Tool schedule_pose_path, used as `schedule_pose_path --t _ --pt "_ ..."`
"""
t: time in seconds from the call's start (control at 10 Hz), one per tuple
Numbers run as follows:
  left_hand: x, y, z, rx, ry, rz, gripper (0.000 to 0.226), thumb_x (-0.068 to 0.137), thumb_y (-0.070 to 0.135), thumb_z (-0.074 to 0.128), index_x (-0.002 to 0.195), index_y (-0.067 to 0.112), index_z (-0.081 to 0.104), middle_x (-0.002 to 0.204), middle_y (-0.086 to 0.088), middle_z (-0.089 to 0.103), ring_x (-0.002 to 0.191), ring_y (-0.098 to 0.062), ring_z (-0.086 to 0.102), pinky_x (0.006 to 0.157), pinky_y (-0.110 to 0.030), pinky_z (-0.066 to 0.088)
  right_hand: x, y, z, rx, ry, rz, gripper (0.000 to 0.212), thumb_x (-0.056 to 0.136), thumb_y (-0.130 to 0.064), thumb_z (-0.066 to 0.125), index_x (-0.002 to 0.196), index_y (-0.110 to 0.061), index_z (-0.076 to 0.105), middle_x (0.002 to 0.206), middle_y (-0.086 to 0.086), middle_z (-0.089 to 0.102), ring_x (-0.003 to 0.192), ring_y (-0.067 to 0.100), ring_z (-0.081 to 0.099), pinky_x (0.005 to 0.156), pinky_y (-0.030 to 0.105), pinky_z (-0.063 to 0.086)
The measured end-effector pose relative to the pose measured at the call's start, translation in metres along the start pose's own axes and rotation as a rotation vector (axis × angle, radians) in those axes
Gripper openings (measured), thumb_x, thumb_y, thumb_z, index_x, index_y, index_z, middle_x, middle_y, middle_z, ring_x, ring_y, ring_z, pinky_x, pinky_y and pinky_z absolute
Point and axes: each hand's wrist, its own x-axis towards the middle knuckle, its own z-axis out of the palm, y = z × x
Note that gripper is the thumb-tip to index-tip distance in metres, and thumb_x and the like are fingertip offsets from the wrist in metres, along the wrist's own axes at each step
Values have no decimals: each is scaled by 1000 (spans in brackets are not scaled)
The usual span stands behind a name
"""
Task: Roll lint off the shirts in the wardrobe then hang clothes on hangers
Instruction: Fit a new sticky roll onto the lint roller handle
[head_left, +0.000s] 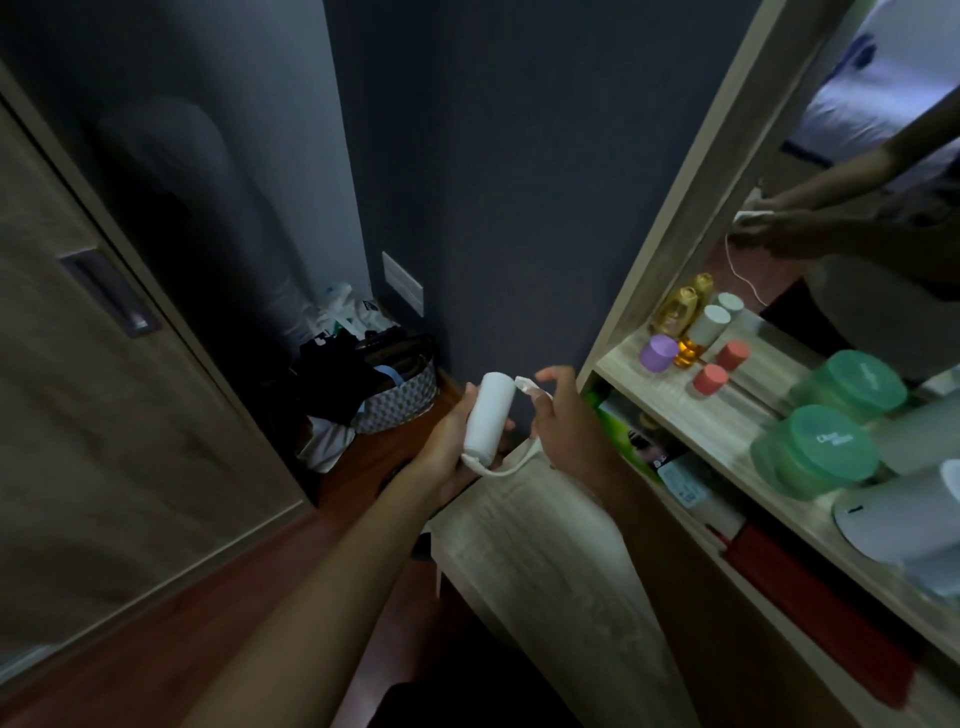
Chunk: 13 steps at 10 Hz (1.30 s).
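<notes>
A white lint roller (488, 418) stands almost upright in front of me, above the corner of a wooden table. My left hand (449, 441) grips its white roll from the left side. My right hand (569, 423) holds the roller's curved white handle and pinches a loose white tab (525, 386) at the top of the roll. The wardrobe (88, 364) with its wooden sliding door and recessed handle stands on the left, its door shut. No shirts or hangers show.
A patterned basket (400, 400) full of dark clothes sits on the floor in the corner. A wooden shelf unit (727, 431) on the right carries bottles, small jars and green tubs (826, 447) before a mirror. The wooden table (545, 551) lies below my hands.
</notes>
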Motion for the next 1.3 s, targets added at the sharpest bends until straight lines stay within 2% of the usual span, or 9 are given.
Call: schedule_pose_path --t 0.3,0.5,0.6,0.7,0.9,1.0,1.1,1.2,1.3 --pt "-2 2 6 19 28 7 66 96 56 35 126 -1 50 76 -11 64 58 -17 58 55 -26 45 -4 -2 4 -152 89 -12 21 101 -20 41 122 -19 39 69 -7 47 58 7 48 51 24 37" --pt "-3 1 9 17 41 11 62 96 55 36 116 0 55 68 -11 63 53 -19 57 45 -24 47 -7 -6 4 -179 108 33 19 100 -16 42 118 -19 41 79 2 55 71 20 58 62 37 51" --pt "-5 -1 9 84 28 35 54 98 52 34 105 4 58 66 -8 64 51 -18 58 48 -25 49 -12 -7 3 -184 110 12 19 99 -16 42 118 -20 43 94 7 62 86 25 63 75 44 55" --pt "-6 -6 10 181 41 42 45 95 55 39 90 17 62 78 -1 63 69 -15 58 69 -31 47 -11 -9 1 -215 82 6 29 99 -17 42 127 -22 43 108 8 65 97 26 63 82 46 54" --pt "-9 10 16 80 33 -31 57 99 48 33 97 -1 60 70 -15 64 54 -21 61 48 -27 52 -10 -9 1 -329 84 -27 33 99 -23 33 128 -28 47 108 7 67 99 27 63 82 46 54" --pt "-10 9 18 160 46 -56 52 95 46 41 106 -2 58 78 -15 64 66 -25 60 66 -37 51 -12 -8 1 -362 67 -13 32 98 -23 33 127 -29 45 108 8 67 99 30 64 82 47 54" --pt "-7 -2 16 286 63 69 49 83 66 49 96 21 63 88 -1 66 82 -20 60 91 -47 47 -11 -9 1 -353 57 -20 32 98 -21 37 128 -24 48 112 8 67 102 28 64 86 46 53" --pt "-11 -3 16 308 52 103 66 57 81 58 96 28 66 95 -1 65 93 -27 58 97 -56 44 -12 -11 2 -346 72 -21 31 98 -19 40 127 -21 50 113 6 67 103 26 63 87 45 53" --pt "-8 -3 12 317 26 106 60 60 78 61 94 29 67 92 2 67 92 -25 60 96 -56 45 -8 -8 2 -317 96 -6 28 99 -20 41 123 -18 54 111 6 67 102 24 64 86 42 53"
